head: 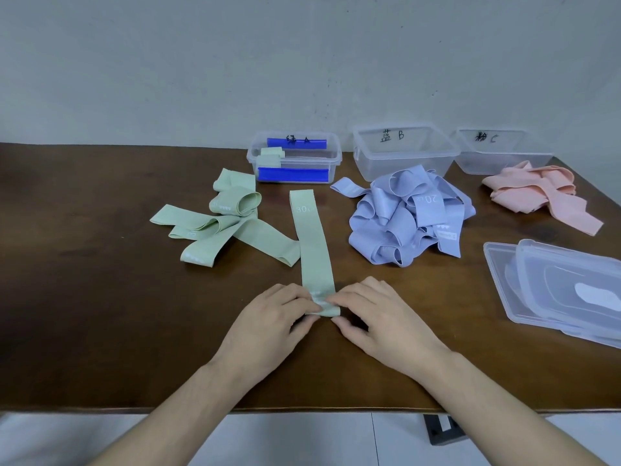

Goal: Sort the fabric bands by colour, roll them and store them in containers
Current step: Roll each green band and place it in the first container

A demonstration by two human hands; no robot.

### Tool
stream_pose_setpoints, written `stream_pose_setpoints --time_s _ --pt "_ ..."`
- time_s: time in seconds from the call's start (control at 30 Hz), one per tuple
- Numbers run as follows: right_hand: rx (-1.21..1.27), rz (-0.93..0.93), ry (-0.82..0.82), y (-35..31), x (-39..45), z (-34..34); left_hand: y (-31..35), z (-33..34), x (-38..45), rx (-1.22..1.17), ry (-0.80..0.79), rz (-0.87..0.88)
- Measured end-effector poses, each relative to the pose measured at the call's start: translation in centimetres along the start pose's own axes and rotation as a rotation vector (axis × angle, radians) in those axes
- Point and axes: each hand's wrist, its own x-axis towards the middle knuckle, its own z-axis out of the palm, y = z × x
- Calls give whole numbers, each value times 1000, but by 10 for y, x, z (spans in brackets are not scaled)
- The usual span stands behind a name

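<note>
A pale green band (312, 240) lies flat and straight on the brown table (100, 297), running away from me. Its near end is folded over into a small roll, and my left hand (268, 324) and my right hand (376, 321) pinch that roll from either side. A loose pile of green bands (221, 227) lies to the left. A heap of light blue bands (410, 216) sits right of centre. Pink bands (537, 193) lie at the far right. The clear box marked A (331, 156) holds two rolled green bands (270, 155).
Clear boxes marked B (403, 153) and C (497, 149) stand open at the back right against the wall. Stacked clear lids (551, 290) lie at the right edge. The table's front edge runs just below my wrists.
</note>
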Motion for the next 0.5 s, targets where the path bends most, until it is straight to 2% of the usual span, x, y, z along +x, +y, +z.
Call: stream_pose_setpoints --time_s 0.27,0.5 --pt "-23 -40 8 1 -2 1 2 -3 0 12 -46 20" --pt "56 -32 -8 -3 -4 2 0 -3 -1 -44 -35 23"
